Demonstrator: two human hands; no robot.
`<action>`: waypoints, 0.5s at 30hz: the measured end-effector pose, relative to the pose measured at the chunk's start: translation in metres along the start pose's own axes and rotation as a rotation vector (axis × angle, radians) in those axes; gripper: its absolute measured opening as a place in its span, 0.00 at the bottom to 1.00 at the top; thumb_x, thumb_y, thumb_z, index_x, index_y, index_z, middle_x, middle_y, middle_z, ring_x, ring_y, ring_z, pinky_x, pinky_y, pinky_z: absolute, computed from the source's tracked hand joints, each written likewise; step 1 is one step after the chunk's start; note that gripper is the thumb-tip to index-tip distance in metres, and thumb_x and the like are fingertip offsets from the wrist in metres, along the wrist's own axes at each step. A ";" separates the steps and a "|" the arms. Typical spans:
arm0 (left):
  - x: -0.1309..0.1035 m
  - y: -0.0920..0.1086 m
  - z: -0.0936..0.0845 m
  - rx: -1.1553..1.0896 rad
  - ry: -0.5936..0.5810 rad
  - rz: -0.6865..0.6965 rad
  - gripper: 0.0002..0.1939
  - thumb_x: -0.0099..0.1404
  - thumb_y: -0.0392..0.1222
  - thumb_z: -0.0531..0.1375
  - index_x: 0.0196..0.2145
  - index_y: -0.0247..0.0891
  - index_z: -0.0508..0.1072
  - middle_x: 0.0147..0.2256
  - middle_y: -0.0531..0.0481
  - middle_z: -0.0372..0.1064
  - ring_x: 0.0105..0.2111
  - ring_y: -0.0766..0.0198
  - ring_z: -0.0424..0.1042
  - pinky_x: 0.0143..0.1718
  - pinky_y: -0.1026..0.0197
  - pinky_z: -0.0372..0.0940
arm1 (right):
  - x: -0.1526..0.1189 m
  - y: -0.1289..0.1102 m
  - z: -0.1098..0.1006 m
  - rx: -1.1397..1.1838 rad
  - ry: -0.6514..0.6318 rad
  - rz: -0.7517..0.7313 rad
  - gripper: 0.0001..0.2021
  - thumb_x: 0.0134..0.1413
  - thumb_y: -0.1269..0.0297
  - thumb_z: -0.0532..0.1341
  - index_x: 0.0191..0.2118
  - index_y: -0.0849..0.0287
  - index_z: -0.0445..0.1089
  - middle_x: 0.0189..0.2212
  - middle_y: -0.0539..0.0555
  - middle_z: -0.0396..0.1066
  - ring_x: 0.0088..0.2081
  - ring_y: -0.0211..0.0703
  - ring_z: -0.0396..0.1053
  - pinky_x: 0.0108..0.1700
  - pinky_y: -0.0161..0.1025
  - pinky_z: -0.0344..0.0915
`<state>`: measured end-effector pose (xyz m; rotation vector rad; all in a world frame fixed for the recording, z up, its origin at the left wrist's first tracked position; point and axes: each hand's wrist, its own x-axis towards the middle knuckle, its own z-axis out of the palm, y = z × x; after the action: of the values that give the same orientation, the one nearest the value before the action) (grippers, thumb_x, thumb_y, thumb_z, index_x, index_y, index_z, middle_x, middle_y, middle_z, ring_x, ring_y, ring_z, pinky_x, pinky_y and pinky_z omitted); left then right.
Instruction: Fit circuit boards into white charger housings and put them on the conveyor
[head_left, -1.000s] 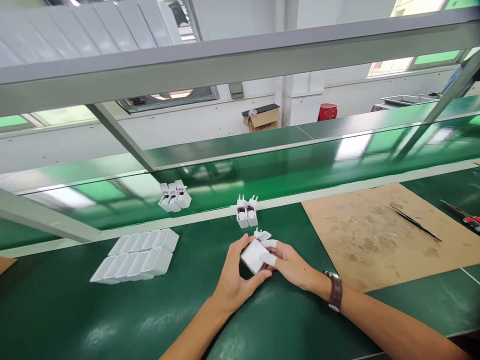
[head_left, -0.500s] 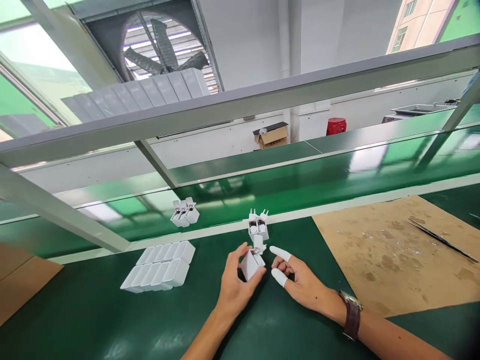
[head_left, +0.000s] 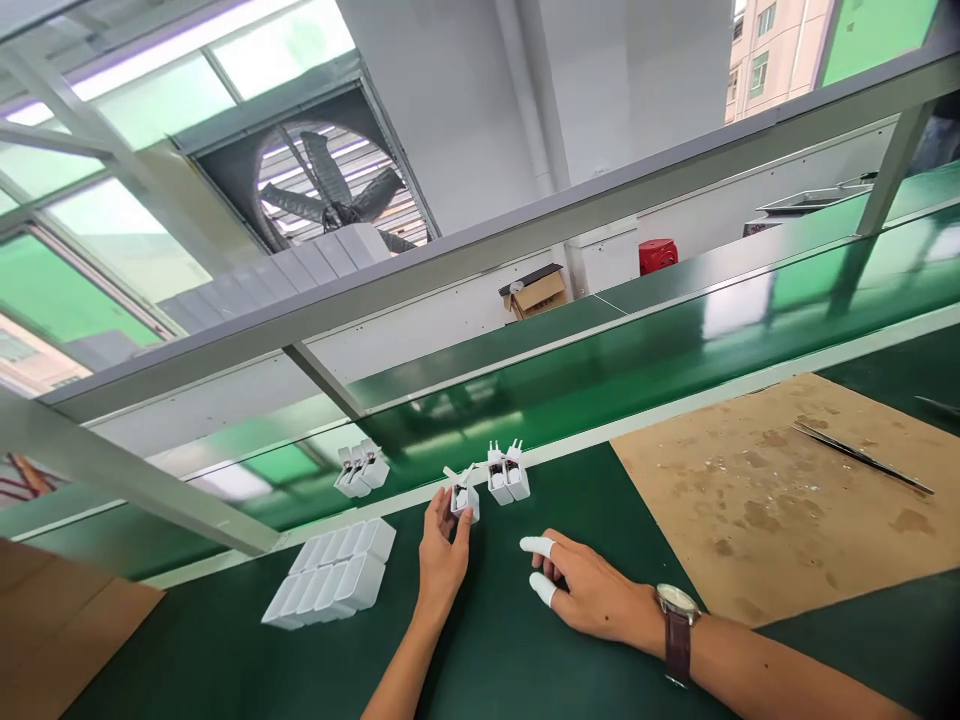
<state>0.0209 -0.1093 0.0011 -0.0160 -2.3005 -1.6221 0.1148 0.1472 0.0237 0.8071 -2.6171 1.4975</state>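
My left hand [head_left: 442,555] is closed around a small white plug charger case [head_left: 466,505], open at the top with its lid piece tilted up. Just right of it stand two similar white chargers [head_left: 508,480] with plug pins pointing up and parts showing inside. My right hand [head_left: 589,590], with white finger cots on thumb and index finger, hovers over the green table, thumb and index apart and nothing between them. To the left, two rows of white housings [head_left: 330,575] sit side by side.
Three white units [head_left: 361,470] stand on the green conveyor [head_left: 637,360] beyond the pale edge strip. Tweezers [head_left: 862,458] lie on a stained brown board [head_left: 720,520] at right. A cardboard piece [head_left: 67,620] is at far left. A metal frame bar [head_left: 480,240] crosses above.
My left hand has carried the charger case away from me and leftward, beside the two standing chargers. My right hand has drawn slightly away from it. The camera view has tilted up.
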 end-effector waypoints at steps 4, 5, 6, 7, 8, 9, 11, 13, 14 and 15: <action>0.008 0.000 0.008 0.012 0.017 -0.006 0.34 0.64 0.57 0.65 0.62 0.39 0.62 0.65 0.34 0.61 0.65 0.42 0.63 0.69 0.37 0.59 | 0.000 0.004 0.002 -0.029 0.025 -0.064 0.16 0.64 0.69 0.55 0.55 0.62 0.68 0.43 0.56 0.69 0.37 0.46 0.68 0.42 0.44 0.69; 0.010 0.000 0.010 0.009 0.016 -0.007 0.33 0.64 0.56 0.65 0.61 0.39 0.63 0.65 0.34 0.62 0.65 0.42 0.64 0.68 0.37 0.59 | 0.000 0.005 0.003 -0.031 0.032 -0.072 0.16 0.64 0.69 0.56 0.55 0.62 0.68 0.42 0.56 0.69 0.36 0.45 0.68 0.42 0.43 0.69; 0.013 0.001 0.013 0.004 0.013 -0.008 0.32 0.64 0.55 0.65 0.60 0.39 0.63 0.64 0.34 0.62 0.64 0.42 0.65 0.68 0.37 0.60 | 0.000 0.006 0.004 -0.035 0.037 -0.077 0.15 0.64 0.69 0.56 0.55 0.62 0.68 0.42 0.56 0.69 0.36 0.45 0.68 0.41 0.43 0.69; 0.015 0.002 0.016 -0.002 0.009 -0.008 0.31 0.64 0.55 0.65 0.59 0.39 0.63 0.64 0.34 0.63 0.64 0.43 0.66 0.67 0.38 0.61 | 0.001 0.006 0.004 -0.044 0.042 -0.079 0.14 0.64 0.69 0.56 0.53 0.62 0.69 0.41 0.55 0.69 0.35 0.44 0.68 0.40 0.42 0.68; 0.017 0.003 0.019 -0.009 0.003 -0.007 0.31 0.64 0.54 0.65 0.59 0.39 0.63 0.63 0.34 0.64 0.64 0.44 0.66 0.67 0.39 0.62 | 0.001 0.006 0.005 -0.054 0.045 -0.078 0.12 0.64 0.70 0.56 0.51 0.62 0.70 0.41 0.55 0.69 0.34 0.44 0.68 0.40 0.42 0.68; 0.018 0.005 0.023 -0.015 -0.004 -0.006 0.31 0.65 0.54 0.65 0.59 0.39 0.63 0.63 0.34 0.64 0.64 0.44 0.66 0.66 0.40 0.63 | 0.001 0.006 0.005 -0.066 0.048 -0.075 0.11 0.63 0.70 0.57 0.49 0.62 0.70 0.40 0.55 0.69 0.34 0.44 0.67 0.39 0.41 0.68; 0.018 0.009 0.031 -0.019 -0.021 -0.001 0.32 0.65 0.54 0.65 0.60 0.39 0.61 0.63 0.33 0.63 0.63 0.46 0.66 0.66 0.42 0.64 | 0.001 0.006 0.005 -0.088 0.047 -0.074 0.09 0.63 0.71 0.57 0.47 0.62 0.70 0.40 0.55 0.69 0.34 0.43 0.68 0.38 0.40 0.67; 0.016 0.016 0.039 -0.003 -0.033 0.006 0.37 0.63 0.56 0.67 0.62 0.38 0.59 0.63 0.33 0.62 0.63 0.46 0.67 0.65 0.43 0.65 | 0.001 0.006 0.006 -0.114 0.039 -0.083 0.10 0.62 0.73 0.58 0.48 0.62 0.70 0.41 0.55 0.69 0.34 0.44 0.68 0.38 0.40 0.68; 0.014 0.019 0.043 0.014 -0.032 0.010 0.40 0.62 0.57 0.68 0.63 0.38 0.58 0.63 0.32 0.62 0.63 0.45 0.67 0.65 0.42 0.65 | 0.002 0.007 0.005 -0.134 0.034 -0.092 0.11 0.62 0.73 0.58 0.49 0.63 0.70 0.41 0.55 0.69 0.35 0.44 0.69 0.38 0.40 0.68; 0.012 0.023 0.047 0.033 -0.024 0.014 0.45 0.60 0.59 0.70 0.65 0.38 0.56 0.63 0.32 0.61 0.63 0.44 0.66 0.65 0.41 0.64 | 0.002 0.007 0.005 -0.159 0.028 -0.104 0.12 0.62 0.73 0.58 0.50 0.63 0.70 0.41 0.55 0.69 0.35 0.45 0.69 0.39 0.41 0.68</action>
<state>0.0025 -0.0603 0.0113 -0.0444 -2.3396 -1.5859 0.1114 0.1454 0.0157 0.8837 -2.5887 1.2486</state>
